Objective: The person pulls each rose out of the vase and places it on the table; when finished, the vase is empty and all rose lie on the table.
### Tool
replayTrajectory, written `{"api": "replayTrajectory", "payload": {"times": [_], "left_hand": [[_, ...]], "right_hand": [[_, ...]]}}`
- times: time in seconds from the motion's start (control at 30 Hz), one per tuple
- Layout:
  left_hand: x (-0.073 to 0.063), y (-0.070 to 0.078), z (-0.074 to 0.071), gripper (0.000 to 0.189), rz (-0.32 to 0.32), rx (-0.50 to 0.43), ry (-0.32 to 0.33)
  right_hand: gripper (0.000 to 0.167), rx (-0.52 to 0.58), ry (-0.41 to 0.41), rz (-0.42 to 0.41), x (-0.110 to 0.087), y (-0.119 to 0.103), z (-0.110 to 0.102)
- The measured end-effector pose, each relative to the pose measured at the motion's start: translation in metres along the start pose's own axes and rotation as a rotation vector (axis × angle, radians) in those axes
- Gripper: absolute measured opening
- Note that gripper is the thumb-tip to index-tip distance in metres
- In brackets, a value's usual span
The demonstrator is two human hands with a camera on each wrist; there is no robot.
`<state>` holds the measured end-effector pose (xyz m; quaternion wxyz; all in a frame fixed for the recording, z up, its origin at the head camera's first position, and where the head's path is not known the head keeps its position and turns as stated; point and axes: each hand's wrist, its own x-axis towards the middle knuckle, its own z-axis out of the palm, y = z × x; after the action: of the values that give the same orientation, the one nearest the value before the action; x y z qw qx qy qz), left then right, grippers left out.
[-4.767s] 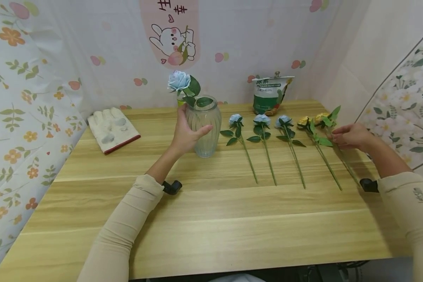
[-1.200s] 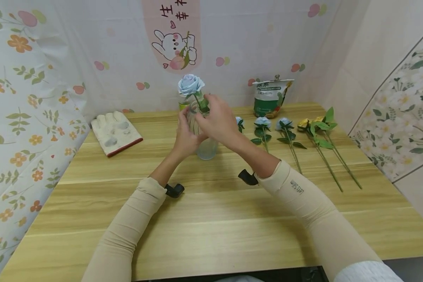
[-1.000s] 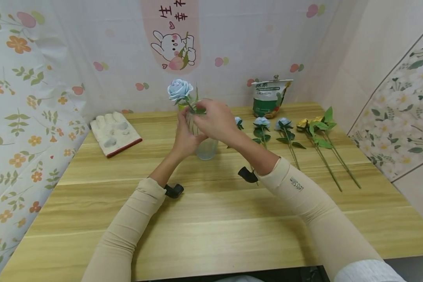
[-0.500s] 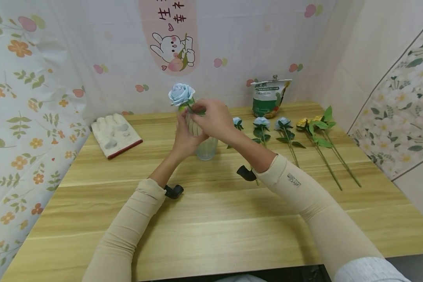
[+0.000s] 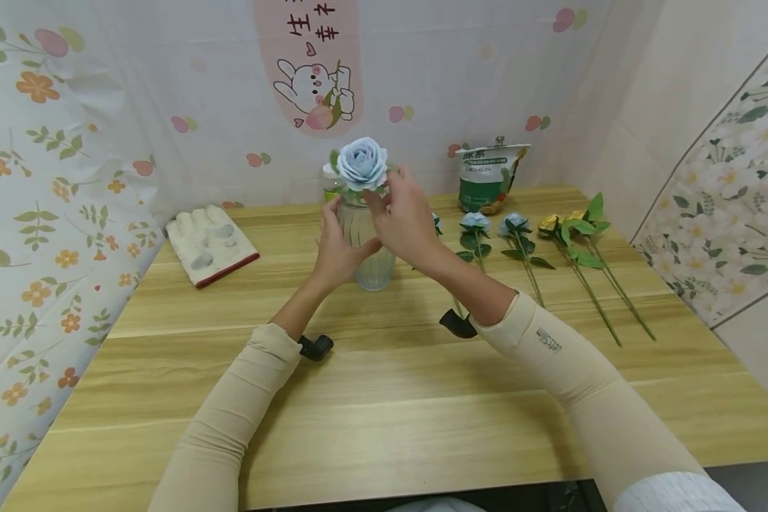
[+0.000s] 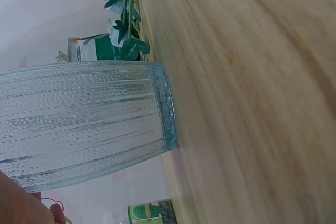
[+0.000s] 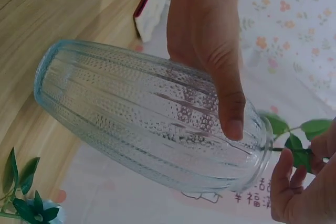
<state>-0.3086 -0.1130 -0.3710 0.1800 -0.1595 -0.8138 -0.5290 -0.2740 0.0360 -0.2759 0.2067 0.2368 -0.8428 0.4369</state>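
Observation:
A ribbed clear glass vase (image 5: pixel 374 274) stands upright on the wooden table. My left hand (image 5: pixel 338 252) grips its left side, and in the right wrist view the thumb (image 7: pixel 231 109) lies along the glass below the rim. A light blue artificial rose (image 5: pixel 362 164) is directly over the vase's mouth. My right hand (image 5: pixel 411 220) pinches it just under the bloom. Green leaves (image 7: pixel 301 150) and a bit of stem show at the mouth in the right wrist view; no stem is visible through the glass in either wrist view.
Several more artificial roses lie in a row to the right: blue ones (image 5: pixel 475 222), one partly behind my right hand, and yellow ones (image 5: pixel 550 226). A green-and-white clipped pouch (image 5: pixel 486 179) stands behind them. At left lies a white work glove (image 5: pixel 210 244). A green-labelled container (image 6: pixel 152 213) stands behind the vase.
My right hand has come from the yellow roses at the far right to the blue rose at the vase. The bloom has shifted right and now faces the head camera. My left hand stays on the vase.

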Motion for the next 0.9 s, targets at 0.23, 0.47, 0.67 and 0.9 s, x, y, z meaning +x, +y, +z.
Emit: {"api": "replayTrajectory", "payload": {"times": [0.23,0.47,0.67,0.9], "left_hand": [[-0.001,0.0,-0.001,0.11,-0.01,-0.006,-0.003],[-0.001,-0.001,0.001,0.11,-0.018,-0.004,0.007],[-0.001,-0.001,0.003,0.108,-0.02,-0.004,0.013],[-0.001,-0.001,0.002,0.111,-0.003,-0.006,0.015]], "right_hand": [[0.026,-0.023,-0.103,0.033,0.001,0.006,-0.01],[0.033,0.027,-0.154,0.094,0.002,0.013,-0.015],[0.033,0.02,-0.099,0.09,-0.003,0.02,-0.015],[0.026,0.048,0.041,-0.116,-0.01,0.016,-0.014]]}}
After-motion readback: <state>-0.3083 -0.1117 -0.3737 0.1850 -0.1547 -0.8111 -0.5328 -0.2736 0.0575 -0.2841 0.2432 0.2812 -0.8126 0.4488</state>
